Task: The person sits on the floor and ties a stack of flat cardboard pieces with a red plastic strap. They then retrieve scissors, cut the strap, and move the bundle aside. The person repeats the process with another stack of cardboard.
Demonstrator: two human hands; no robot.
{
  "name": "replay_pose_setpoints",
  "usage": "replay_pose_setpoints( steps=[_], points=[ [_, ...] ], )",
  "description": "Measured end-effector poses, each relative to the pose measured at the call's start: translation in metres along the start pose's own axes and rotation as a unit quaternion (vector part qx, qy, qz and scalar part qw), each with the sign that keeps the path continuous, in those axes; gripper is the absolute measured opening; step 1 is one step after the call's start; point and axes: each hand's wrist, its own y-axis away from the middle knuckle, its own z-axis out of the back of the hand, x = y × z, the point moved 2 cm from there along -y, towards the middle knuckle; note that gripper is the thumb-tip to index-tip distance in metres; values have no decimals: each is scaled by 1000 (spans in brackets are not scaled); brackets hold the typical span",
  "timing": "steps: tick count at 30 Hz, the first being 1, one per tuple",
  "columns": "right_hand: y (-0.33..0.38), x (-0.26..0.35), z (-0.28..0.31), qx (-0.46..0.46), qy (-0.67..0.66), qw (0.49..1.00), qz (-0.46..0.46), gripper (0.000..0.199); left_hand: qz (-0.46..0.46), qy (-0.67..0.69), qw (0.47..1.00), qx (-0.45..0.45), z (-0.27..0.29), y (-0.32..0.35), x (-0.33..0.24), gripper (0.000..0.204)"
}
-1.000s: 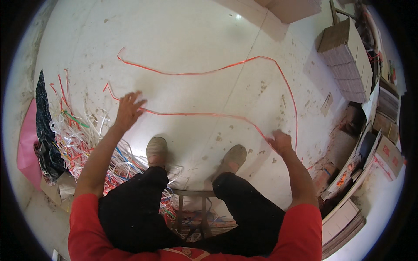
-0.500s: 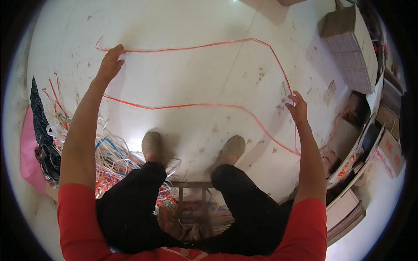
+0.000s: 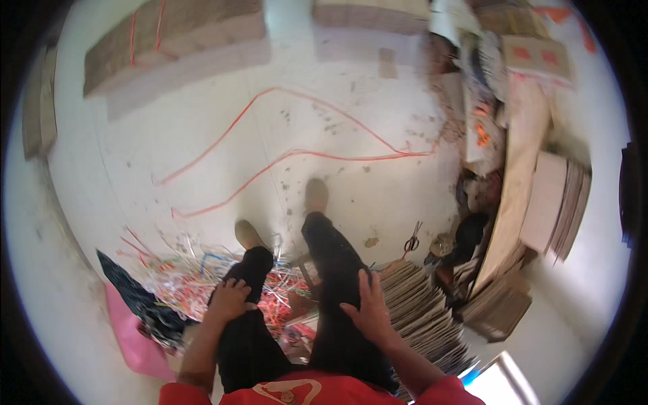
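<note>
Both hands [image 3: 229, 299] [image 3: 370, 309] flat, empty on knees (brown cardboard stack [image 3: 172, 40] far left).

My left hand [image 3: 229, 300] rests palm-down on my left thigh, fingers curled loosely over it, the forearm bare below a red sleeve. My right hand [image 3: 368, 310] lies flat on my right thigh with fingers spread and pointing forward, holding nothing.
</note>
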Motion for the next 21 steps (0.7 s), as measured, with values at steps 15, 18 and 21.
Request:
replay_pose_setpoints(
  steps=[15, 18, 21],
  points=[
    [110, -96, -104, -57, -332, 936, -103, 74, 1, -165, 985, 51, 164, 80, -64, 46],
    [146, -124, -135, -66, -466, 870, -149, 66, -12, -183, 983, 28, 213, 62, -67, 47],
    [173, -144, -182, -93, -627, 731, -254, 56, -28, -219, 975, 27, 250, 35, -120, 48]
  ],
)
